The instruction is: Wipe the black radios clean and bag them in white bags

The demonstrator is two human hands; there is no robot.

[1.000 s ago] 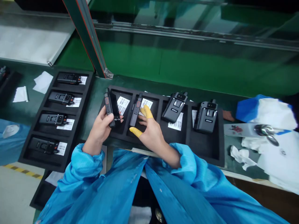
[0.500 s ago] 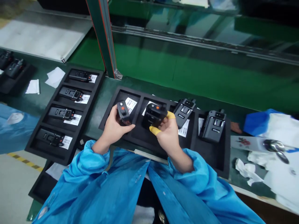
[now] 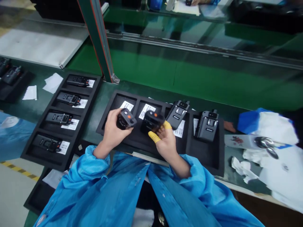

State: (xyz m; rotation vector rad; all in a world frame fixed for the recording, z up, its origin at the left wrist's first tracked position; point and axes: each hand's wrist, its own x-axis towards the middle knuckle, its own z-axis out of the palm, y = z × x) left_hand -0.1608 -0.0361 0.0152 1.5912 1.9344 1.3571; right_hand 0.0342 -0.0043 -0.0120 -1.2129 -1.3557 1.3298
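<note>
My left hand [image 3: 112, 130] grips a black radio [image 3: 125, 119] with an orange button, its top end turned toward me. My right hand [image 3: 164, 140], with yellow finger cots on thumb and forefinger, grips a second black radio [image 3: 152, 120] the same way. Both are held just above a black foam tray [image 3: 213, 160] on the green bench. White labels [image 3: 146, 110] lie in the two left slots beneath the held radios. Two more radios [image 3: 177, 114] [image 3: 208, 125] stand propped in the tray's right slots.
A second black tray [image 3: 28, 151] at left holds several radios lying with labels. A metal post [image 3: 97, 37] rises behind the trays. White and blue cloth with a metal tool [image 3: 265, 143] lies at right. Loose papers [image 3: 52, 82] sit far left.
Both hands lifted the radios from the two left slots and turned them end-on toward me. The hands have since shifted slightly with the radios still held.
</note>
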